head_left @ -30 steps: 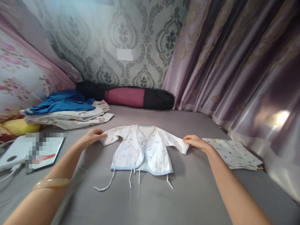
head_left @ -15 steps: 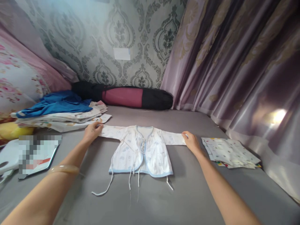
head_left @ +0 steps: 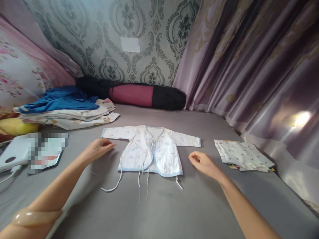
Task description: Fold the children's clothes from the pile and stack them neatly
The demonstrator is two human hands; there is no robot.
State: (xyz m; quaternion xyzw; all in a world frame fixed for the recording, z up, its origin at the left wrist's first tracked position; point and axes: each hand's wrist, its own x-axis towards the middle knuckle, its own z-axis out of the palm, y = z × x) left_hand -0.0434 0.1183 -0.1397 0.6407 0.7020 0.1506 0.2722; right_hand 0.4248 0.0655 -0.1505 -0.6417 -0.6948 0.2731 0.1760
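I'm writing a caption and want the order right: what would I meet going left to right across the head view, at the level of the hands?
White device with a cable, partly pixelated flat device, left hand, small white jacket, right hand, folded patterned cloth.

We are in a home, probably in a bedroom: a grey sheet [head_left: 159, 214] is spread at six o'clock, patterned wallpaper [head_left: 156, 39] stands at twelve, a purple curtain [head_left: 239, 66] hangs at two, and clothes [head_left: 62, 101] are piled at ten.
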